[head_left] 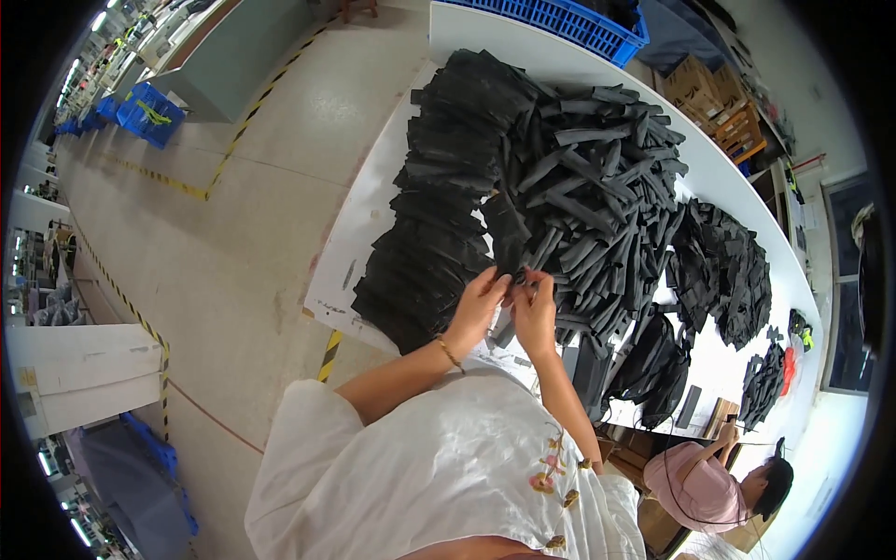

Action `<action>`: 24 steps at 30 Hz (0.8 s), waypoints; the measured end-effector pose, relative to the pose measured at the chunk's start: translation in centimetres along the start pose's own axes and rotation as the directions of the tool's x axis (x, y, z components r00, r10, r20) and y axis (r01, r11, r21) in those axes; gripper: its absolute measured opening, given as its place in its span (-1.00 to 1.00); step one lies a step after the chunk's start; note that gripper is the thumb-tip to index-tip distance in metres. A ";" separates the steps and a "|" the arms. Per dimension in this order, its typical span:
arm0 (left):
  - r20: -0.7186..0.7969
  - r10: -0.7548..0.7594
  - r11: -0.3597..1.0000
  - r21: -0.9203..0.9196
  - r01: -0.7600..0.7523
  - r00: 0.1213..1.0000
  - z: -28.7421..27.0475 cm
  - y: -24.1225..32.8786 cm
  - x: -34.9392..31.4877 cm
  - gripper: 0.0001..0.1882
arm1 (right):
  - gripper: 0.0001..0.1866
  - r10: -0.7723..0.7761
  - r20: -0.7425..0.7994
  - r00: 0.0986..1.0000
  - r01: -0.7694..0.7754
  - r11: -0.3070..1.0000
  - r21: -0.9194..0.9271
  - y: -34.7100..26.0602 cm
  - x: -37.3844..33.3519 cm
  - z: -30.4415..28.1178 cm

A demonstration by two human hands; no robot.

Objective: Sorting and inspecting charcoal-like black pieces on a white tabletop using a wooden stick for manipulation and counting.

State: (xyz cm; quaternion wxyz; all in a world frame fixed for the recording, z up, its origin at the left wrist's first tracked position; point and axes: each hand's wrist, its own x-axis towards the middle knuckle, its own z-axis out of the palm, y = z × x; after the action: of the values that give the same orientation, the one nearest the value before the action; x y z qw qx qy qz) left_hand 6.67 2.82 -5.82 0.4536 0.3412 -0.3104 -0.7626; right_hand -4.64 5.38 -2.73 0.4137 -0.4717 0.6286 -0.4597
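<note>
Head view: I pinch the near end of a black piece [505, 229] between the thumb and fingers of my left hand [478, 313], while my right hand [535, 317], just beside it, closes its fingertips on the same end. The piece stretches away from my hands, over the gap between two masses of similar dark material on a white table [347, 280]. Beside and beyond my left hand, overlapping black pieces lie in a long layered row [425, 252]. Beyond my right hand and to its right rises a loose heap [597, 177] of narrow black strips. Farther right of that hand sit a black bundle [644, 364] and, beyond it, another dark pile [719, 271]. A gold-coloured bracelet [451, 355] circles my left wrist. Well beyond both hands, a blue crate [569, 23] stands past the table's raised far edge. Well to the right of my right hand, a co-worker in pink [695, 481] reaches toward the table.
</note>
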 end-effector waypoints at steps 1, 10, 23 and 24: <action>-0.005 0.004 1.000 -0.001 -0.004 1.000 -0.7 0.6 0.5 -0.80 | -0.80 -0.002 0.006 1.000 0.002 1.000 0.000 0.2 -0.1 0.0; -0.036 -0.140 0.884 -0.455 0.109 0.990 1.5 2.1 2.7 -0.73 | -0.81 -0.057 -0.048 0.997 0.048 0.984 -0.169 0.6 0.1 1.9; -0.067 -0.096 0.866 -0.497 0.050 0.993 1.7 3.3 3.5 -0.79 | -0.78 -0.128 -0.134 0.983 0.083 0.950 -0.300 0.0 -3.3 1.8; -0.068 -0.097 0.866 -0.497 0.051 0.993 1.8 3.3 3.5 -0.79 | -0.78 -0.131 -0.134 0.982 0.086 0.950 -0.299 0.0 -3.5 1.7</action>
State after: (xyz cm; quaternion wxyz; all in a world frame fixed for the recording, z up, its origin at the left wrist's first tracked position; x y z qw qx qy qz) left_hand 5.59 -1.33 -3.08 0.5099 0.2593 -0.0708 -0.8171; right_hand -2.26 8.48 -2.84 0.2643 -0.5251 0.6922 -0.4186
